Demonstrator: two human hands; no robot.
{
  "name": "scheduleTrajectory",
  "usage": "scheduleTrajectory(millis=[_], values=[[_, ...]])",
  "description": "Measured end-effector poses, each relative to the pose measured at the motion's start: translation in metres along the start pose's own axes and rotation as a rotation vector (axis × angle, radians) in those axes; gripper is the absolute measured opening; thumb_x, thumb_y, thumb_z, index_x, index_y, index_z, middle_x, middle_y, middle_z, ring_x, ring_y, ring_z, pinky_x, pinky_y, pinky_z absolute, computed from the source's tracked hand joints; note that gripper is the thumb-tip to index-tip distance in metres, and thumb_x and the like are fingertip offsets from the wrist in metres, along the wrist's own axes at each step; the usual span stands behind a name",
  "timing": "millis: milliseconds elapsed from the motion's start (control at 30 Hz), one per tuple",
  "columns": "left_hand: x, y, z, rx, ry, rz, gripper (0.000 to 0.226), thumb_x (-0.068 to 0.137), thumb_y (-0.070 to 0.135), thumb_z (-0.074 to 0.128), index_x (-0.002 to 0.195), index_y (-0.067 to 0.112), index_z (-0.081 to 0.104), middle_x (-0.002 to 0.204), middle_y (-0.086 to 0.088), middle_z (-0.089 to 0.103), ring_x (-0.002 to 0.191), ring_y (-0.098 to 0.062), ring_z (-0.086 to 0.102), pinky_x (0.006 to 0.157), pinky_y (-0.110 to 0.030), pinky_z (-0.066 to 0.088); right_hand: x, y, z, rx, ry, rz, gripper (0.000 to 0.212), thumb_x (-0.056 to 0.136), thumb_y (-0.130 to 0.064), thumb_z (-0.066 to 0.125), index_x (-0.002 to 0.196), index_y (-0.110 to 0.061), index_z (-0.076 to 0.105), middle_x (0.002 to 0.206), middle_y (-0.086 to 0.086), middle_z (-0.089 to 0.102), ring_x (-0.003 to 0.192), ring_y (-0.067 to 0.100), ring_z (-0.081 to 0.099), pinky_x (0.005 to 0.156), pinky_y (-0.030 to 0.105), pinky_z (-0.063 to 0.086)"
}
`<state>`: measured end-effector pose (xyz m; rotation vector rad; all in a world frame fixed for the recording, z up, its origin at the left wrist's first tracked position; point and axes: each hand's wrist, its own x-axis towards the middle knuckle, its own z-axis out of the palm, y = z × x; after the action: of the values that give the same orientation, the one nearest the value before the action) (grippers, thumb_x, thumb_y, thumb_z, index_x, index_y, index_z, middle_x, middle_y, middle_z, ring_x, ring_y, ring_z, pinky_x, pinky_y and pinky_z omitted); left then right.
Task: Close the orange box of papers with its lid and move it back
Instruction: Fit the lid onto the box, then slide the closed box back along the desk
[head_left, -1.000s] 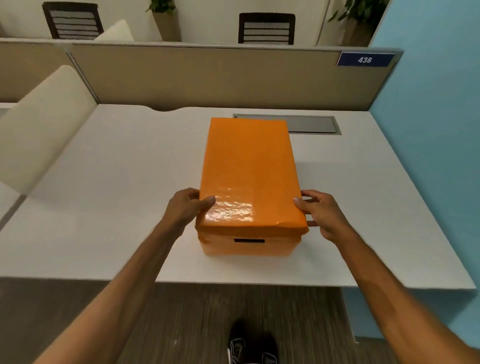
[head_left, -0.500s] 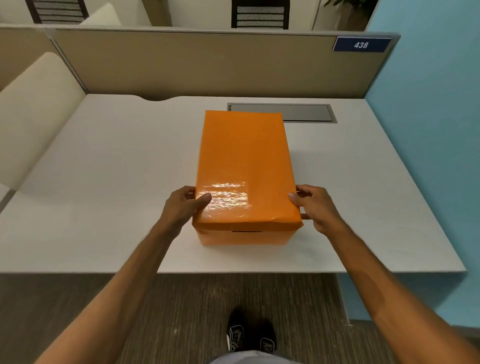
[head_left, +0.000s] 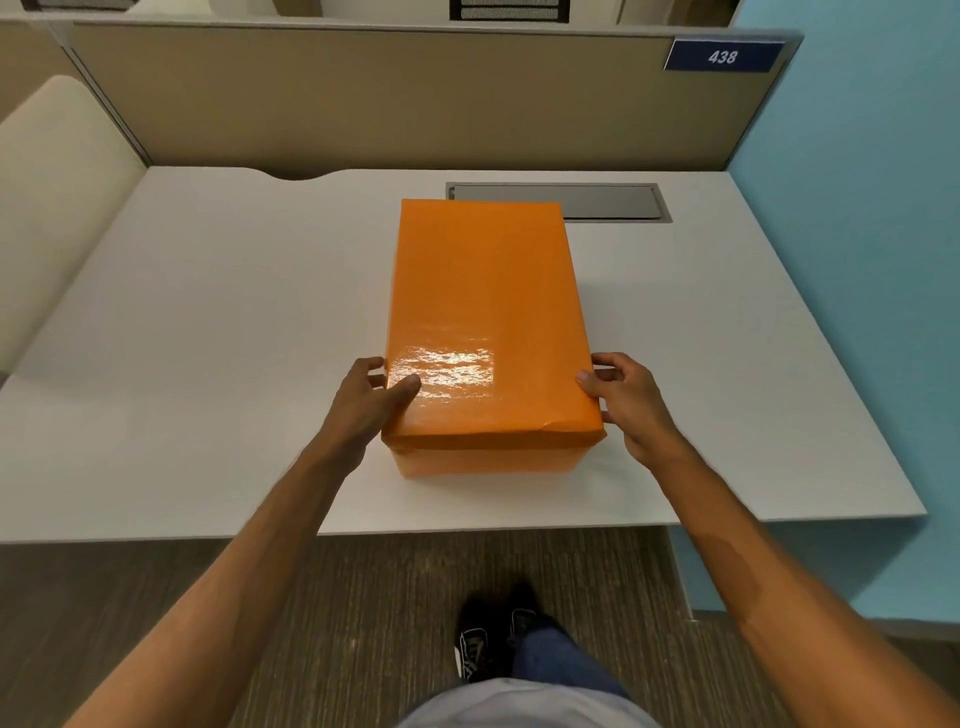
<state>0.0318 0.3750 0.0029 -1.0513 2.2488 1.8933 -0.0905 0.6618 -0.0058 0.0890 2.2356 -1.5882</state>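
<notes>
The orange box (head_left: 485, 457) stands near the front edge of the white desk (head_left: 208, 338) with its lid (head_left: 485, 312) seated flat over it, so closing looks done and only the move back remains. The left hand (head_left: 363, 402) grips the lid's near left edge, thumb on top and fingers against the side, and the right hand (head_left: 626, 400) grips the near right edge the same way. Beyond the box, a grey hatch (head_left: 613, 201) is set into the desk before the tan partition (head_left: 363, 98), probably the way it must go.
</notes>
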Motion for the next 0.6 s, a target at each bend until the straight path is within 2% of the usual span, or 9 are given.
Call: scheduleTrajectory(millis=[133,333,500,600], values=[[0.02,0.016,-0.002,-0.009,0.024,0.022,0.082,0.083,0.029,0.076,0.15,0.024,0.028,0.149,-0.009,0.045,0.128,-0.034,0.05,0.1,-0.052,0.045,0.014,-0.007,0.004,-0.018,0.038,-0.056,0.055,0.094,-0.018,0.064,0.145,-0.02,0.042,0.132,0.004,0.055,0.111,0.024,0.058,0.079,0.033,0.052],[0.057,0.052,0.003,0.002,0.031,0.05,0.068,0.092,0.036,0.064,0.15,0.02,0.032,0.146,-0.01,0.049,0.127,-0.034,0.052,0.097,-0.052,0.045,0.055,-0.031,0.011,-0.169,0.036,-0.185,0.064,0.094,-0.037,0.064,0.151,-0.026,0.036,0.148,0.006,0.048,0.125,0.028,0.054,0.091,0.039,0.049],[0.095,0.08,0.004,0.1,0.074,0.092,0.065,0.093,0.041,0.059,0.15,0.023,0.034,0.145,-0.01,0.051,0.125,-0.033,0.054,0.101,-0.052,0.047,0.102,-0.061,0.014,-0.297,0.024,-0.277,0.066,0.095,-0.037,0.062,0.154,-0.028,0.032,0.154,0.008,0.041,0.132,0.029,0.05,0.1,0.044,0.047],[0.123,0.097,0.006,0.078,0.088,0.066,0.061,0.096,0.037,0.057,0.15,0.017,0.036,0.146,-0.011,0.05,0.127,-0.034,0.053,0.105,-0.053,0.044,0.134,-0.079,0.016,-0.363,0.011,-0.332,0.065,0.096,-0.035,0.061,0.154,-0.024,0.032,0.156,0.009,0.04,0.135,0.029,0.047,0.105,0.046,0.043]])
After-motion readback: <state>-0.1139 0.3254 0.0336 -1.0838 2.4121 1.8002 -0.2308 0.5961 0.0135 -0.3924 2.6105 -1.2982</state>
